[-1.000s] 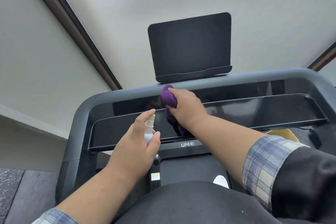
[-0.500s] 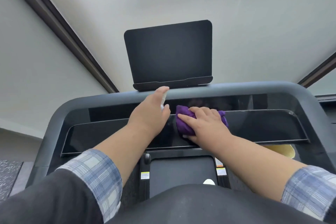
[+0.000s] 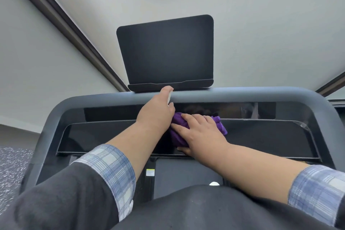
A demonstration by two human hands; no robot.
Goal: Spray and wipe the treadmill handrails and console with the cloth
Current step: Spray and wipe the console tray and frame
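The right hand (image 3: 202, 132) lies flat, fingers straight, pressing the purple cloth (image 3: 179, 132) against the glossy black console (image 3: 112, 136) near its middle. Just left of the cloth, the left hand (image 3: 155, 114) grips a small white spray bottle (image 3: 169, 97) (mostly hidden), raised to the grey handrail (image 3: 242, 94) above the console.

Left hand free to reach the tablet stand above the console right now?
Probably not freely. The left hand is right below the tablet stand with nothing between them, but it grips the spray bottle, so its fingers are occupied.
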